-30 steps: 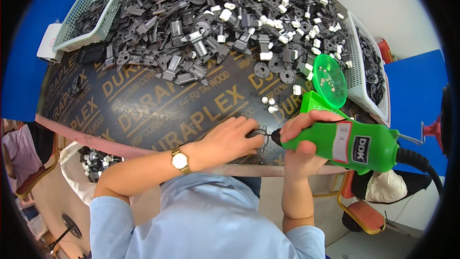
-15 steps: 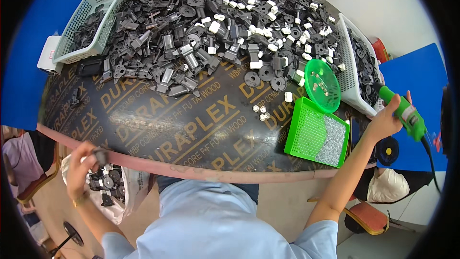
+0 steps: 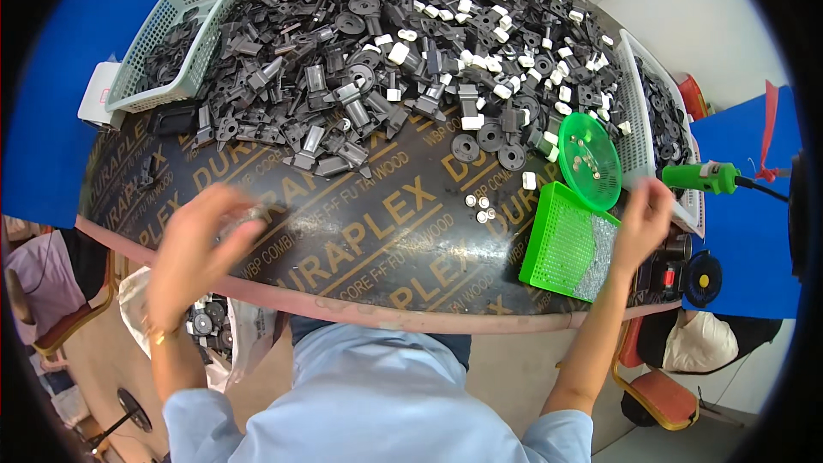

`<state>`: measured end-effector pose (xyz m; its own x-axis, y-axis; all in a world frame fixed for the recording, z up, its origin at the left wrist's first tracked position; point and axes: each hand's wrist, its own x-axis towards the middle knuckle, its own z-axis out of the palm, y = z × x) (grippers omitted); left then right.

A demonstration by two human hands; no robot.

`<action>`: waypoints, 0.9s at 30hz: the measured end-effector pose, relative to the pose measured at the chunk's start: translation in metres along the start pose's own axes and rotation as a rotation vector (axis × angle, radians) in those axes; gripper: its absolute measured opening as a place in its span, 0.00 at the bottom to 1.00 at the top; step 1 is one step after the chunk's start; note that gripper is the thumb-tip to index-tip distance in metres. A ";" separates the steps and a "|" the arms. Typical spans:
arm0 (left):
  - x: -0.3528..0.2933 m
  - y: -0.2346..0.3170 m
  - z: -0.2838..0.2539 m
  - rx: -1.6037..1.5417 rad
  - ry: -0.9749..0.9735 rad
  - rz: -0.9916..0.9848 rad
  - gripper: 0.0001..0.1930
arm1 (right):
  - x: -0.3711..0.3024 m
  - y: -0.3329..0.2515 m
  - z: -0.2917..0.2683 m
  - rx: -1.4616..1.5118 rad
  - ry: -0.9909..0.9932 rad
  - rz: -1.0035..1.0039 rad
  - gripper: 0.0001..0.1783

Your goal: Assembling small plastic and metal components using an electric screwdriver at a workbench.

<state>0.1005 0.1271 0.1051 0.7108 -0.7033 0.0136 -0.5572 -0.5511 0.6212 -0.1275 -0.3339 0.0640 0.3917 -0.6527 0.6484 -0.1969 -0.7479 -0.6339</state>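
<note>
My left hand reaches over the left front of the dark tabletop. It is blurred, with thumb and fingers apart, and I make out nothing held. My right hand is above the right edge of the green perforated tray, which holds small silvery pieces. Its fingers are curled and smeared, so whether they hold anything is unclear. A green power screwdriver hangs sideways by its cord beyond that hand, apart from it. A white bag with black plastic parts is below the table edge.
Black and white plastic parts pile across the back, between a pale basket and a white basket. A green round sieve leans on the tray. Several small white caps lie nearby. Chairs stand below.
My right hand has let go of the green screwdriver and moved in toward the tray. My left hand has risen from the bag over the tabletop, and the black part it held is gone from it.
</note>
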 end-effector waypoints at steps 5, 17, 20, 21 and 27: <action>0.116 0.042 0.106 0.227 0.020 0.623 0.22 | -0.011 -0.050 0.064 -0.333 -0.474 -0.434 0.06; 0.178 0.069 0.153 0.151 0.179 0.657 0.12 | -0.047 -0.074 0.075 -0.399 -0.896 -0.362 0.11; 0.130 0.068 0.121 -0.117 0.071 0.560 0.11 | -0.048 -0.075 0.082 -0.057 -0.995 -0.348 0.10; 0.115 0.062 0.115 -0.312 -0.019 0.486 0.11 | -0.047 -0.074 0.084 -0.058 -0.997 -0.346 0.10; 0.044 0.023 0.114 -0.829 -0.327 0.025 0.11 | -0.040 -0.076 0.093 -0.160 -1.153 -0.265 0.10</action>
<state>0.0698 0.0322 0.0305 0.4740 -0.8736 -0.1107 0.0091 -0.1208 0.9926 -0.0444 -0.2398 0.0463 0.9972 -0.0433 -0.0615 -0.0654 -0.9030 -0.4245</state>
